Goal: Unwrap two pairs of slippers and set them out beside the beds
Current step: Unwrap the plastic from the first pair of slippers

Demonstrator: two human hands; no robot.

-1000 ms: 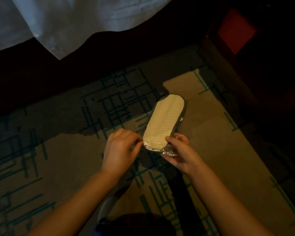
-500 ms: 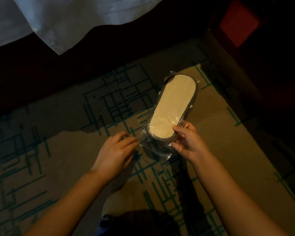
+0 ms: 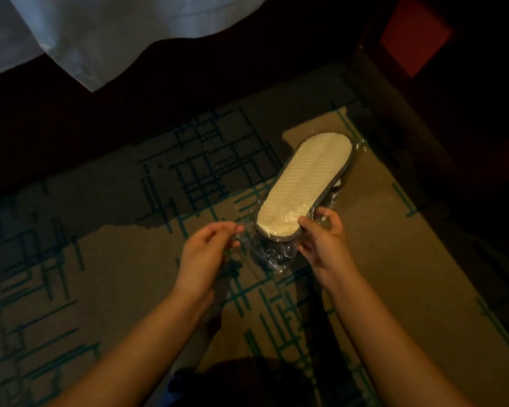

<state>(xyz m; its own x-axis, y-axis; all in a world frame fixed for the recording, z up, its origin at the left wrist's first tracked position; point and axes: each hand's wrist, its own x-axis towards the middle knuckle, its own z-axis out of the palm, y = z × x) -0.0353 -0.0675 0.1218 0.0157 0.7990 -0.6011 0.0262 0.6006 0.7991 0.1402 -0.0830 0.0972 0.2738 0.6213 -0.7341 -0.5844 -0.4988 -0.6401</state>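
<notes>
A pack of slippers in a clear plastic wrapper is held above the carpet, cream ribbed sole up, dark rim around it. My right hand grips the near end of the pack through the plastic. My left hand pinches the loose open end of the wrapper at its left side. The near end of the sole pokes out of the crumpled wrapper. Only one sole shows; what lies beneath it is hidden.
A white bed sheet hangs over the dark bed base at the top. Brown carpet with teal lines covers the floor. Dark furniture with a red panel stands at the top right. My legs are below.
The pack rose and swung away from me, then settled slightly lower. My left hand shifted from the pack's end to pinching the loose wrapper, which now hangs crumpled.
</notes>
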